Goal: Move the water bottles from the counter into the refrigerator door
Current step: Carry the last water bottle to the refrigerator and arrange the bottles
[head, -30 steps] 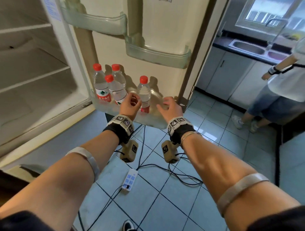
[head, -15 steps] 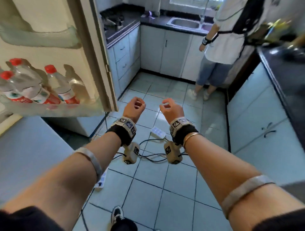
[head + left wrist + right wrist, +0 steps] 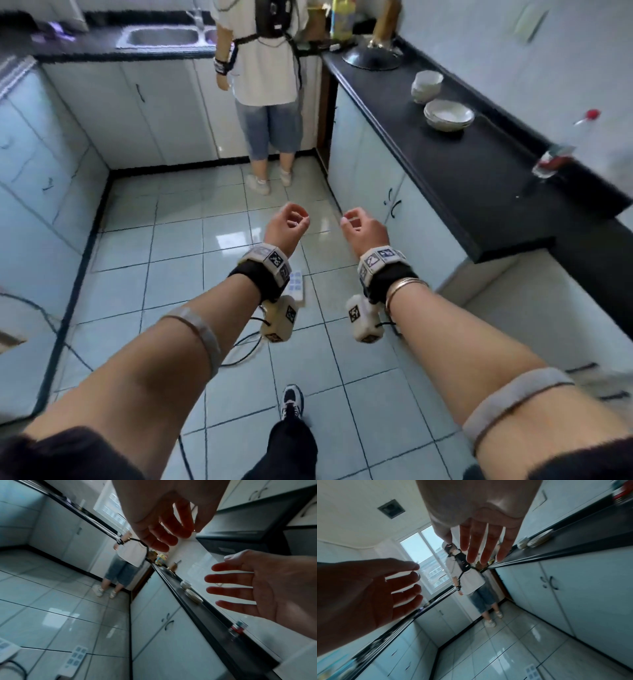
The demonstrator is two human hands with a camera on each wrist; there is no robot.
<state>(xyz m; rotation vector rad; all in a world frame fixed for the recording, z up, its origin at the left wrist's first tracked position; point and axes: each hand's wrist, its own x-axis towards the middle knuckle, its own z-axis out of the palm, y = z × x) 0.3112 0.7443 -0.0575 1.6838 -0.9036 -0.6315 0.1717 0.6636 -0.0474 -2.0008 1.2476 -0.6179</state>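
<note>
You've swung from fridge toward table (image 3: 479, 178) | both hands empty, fingers (image 3: 228, 579) apart, freed for water bottle (image 3: 561, 147) at 2 o'clock

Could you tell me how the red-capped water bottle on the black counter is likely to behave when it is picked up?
The water bottle stands tall and narrow on the black counter, so a sideways nudge would probably tip it. Its clear plastic wall likely gives a little under a squeeze. Round-bodied, it would probably roll if knocked over.
</note>
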